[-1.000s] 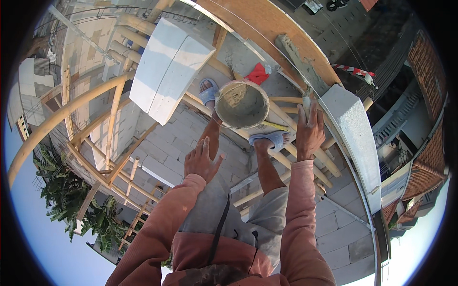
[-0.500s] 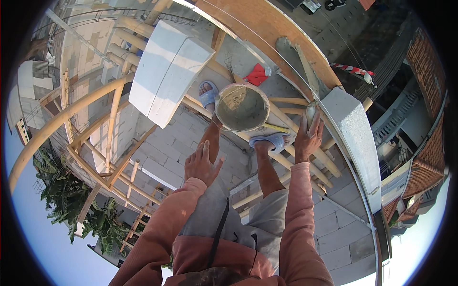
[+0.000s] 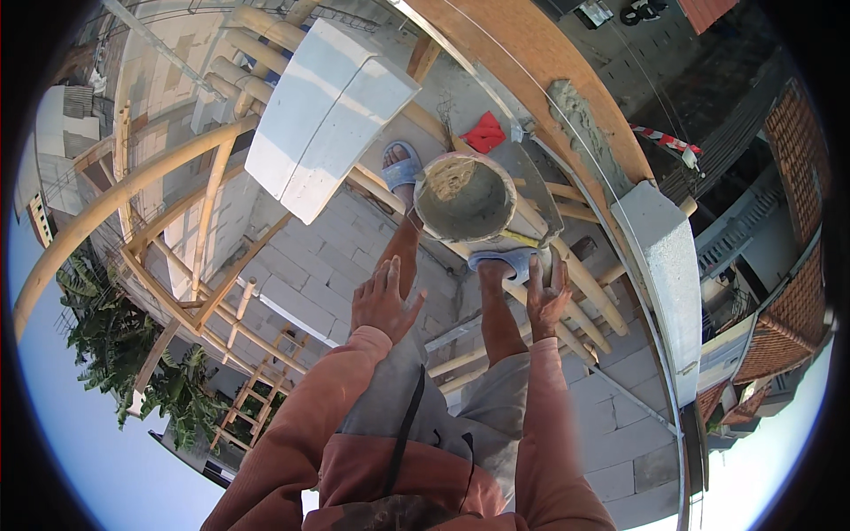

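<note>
My right hand (image 3: 549, 299) is closed around the handle of a trowel; its long grey blade (image 3: 542, 190) is beside the right rim of a round bucket (image 3: 427, 221). Inside the bucket lies grey mortar (image 3: 481, 205) with a tan lump on its left side. A yellow strip (image 3: 522, 237) sticks out at the bucket's lower right. My left hand (image 3: 387, 299) hangs over my left knee with its fingers spread, holding nothing. Fresh mortar (image 3: 584, 133) lies in a rough strip along the top of the curved wall, against a pale block (image 3: 660, 265).
A thin string (image 3: 505, 55) runs along the curved brown board (image 3: 531, 53). Large pale blocks (image 3: 328, 115) stand at the left. My sandalled feet rest on bamboo poles (image 3: 589, 292). A red cloth-like piece (image 3: 484, 133) lies past the bucket. The ground beyond the wall is far below.
My right hand has drawn the trowel back from the wall, leftward toward the bucket. The mortar on the wall now shows as a longer, rougher strip. My left hand stays open.
</note>
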Available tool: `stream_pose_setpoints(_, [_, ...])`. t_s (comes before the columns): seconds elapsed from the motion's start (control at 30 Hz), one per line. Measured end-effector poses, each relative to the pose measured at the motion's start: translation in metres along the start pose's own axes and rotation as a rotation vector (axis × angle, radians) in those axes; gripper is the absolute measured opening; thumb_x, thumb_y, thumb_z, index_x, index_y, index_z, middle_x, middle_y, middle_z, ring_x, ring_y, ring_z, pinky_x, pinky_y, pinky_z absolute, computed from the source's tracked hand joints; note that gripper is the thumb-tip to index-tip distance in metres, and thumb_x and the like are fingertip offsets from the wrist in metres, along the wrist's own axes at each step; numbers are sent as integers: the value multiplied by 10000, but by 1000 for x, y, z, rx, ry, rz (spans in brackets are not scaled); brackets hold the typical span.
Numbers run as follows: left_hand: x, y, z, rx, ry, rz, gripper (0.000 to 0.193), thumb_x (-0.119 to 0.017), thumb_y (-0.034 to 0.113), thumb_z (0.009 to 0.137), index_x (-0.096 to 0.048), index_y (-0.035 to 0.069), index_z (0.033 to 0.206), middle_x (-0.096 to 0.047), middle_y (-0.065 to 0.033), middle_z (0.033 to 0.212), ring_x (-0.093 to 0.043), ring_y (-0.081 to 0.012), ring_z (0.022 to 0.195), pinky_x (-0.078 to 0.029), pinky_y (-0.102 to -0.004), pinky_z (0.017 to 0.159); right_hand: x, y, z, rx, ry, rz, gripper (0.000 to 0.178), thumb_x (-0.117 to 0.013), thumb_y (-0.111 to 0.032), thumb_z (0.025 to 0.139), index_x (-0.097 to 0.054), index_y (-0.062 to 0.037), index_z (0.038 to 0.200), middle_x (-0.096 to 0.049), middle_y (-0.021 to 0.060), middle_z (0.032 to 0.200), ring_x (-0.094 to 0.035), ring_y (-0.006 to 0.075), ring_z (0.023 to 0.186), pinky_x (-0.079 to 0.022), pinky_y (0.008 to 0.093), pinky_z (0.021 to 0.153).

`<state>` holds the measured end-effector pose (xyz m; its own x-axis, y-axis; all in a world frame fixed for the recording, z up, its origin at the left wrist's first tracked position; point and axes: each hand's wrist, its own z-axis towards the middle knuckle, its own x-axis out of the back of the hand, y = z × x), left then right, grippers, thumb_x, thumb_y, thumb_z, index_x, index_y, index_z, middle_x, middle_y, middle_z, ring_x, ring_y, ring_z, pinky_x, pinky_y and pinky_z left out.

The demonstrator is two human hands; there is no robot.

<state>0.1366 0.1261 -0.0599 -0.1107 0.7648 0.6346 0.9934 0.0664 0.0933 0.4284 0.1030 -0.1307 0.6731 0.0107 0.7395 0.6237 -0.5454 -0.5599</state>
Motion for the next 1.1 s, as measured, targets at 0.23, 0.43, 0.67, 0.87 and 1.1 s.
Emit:
stream_pose_setpoints(0.23, [4, 1, 4, -2, -6, -79, 844, -603, 570, 946, -345, 76, 1580, -499, -162, 1520, -525, -323, 1357, -392, -463, 1129, -57, -9, 15, -298, -385, -183, 633, -654, -547, 894, -654, -93, 1335, -678, 223, 1285, -656, 423, 1164, -512, 497, 1001])
stream_pose_setpoints(0.43, [9, -10, 4, 20, 12, -61, 830, -576, 592, 948, -379, 68, 1561, -506, -165, 1515, -534, -302, 1357, -407, -457, 1105, -62, -4, -9, -339, -404, -187, 638, -617, -572, 912, -661, -89, 1327, -699, 216, 1249, -669, 437, 1128, -507, 492, 1017])
stream_pose_setpoints(0.67, [10, -7, 6, -2, 11, -76, 851, -613, 571, 944, -358, 56, 1572, -504, -185, 1518, -538, -333, 1347, -397, -463, 1124, -74, 4, 4, -265, -460, -358, 594, -565, -532, 956, -642, -49, 1293, -661, 229, 1301, -672, 441, 1114, -520, 510, 998])
stream_pose_setpoints(0.87, [11, -3, 6, 15, -11, -58, 833, -582, 584, 948, -366, 72, 1569, -499, -171, 1521, -519, -301, 1370, -389, -461, 1129, -132, -19, 47, -197, -587, -438, 441, -573, -421, 988, -622, -29, 1183, -668, 230, 1244, -691, 451, 1061, -557, 541, 919])
stream_pose_setpoints(1.1, [10, -5, 5, 15, 8, -47, 836, -596, 572, 939, -368, 72, 1569, -505, -164, 1517, -534, -293, 1355, -404, -443, 1111, -149, -15, 24, -245, -700, -387, 453, -587, -414, 980, -621, -34, 1224, -686, 247, 1204, -688, 469, 1067, -560, 546, 928])
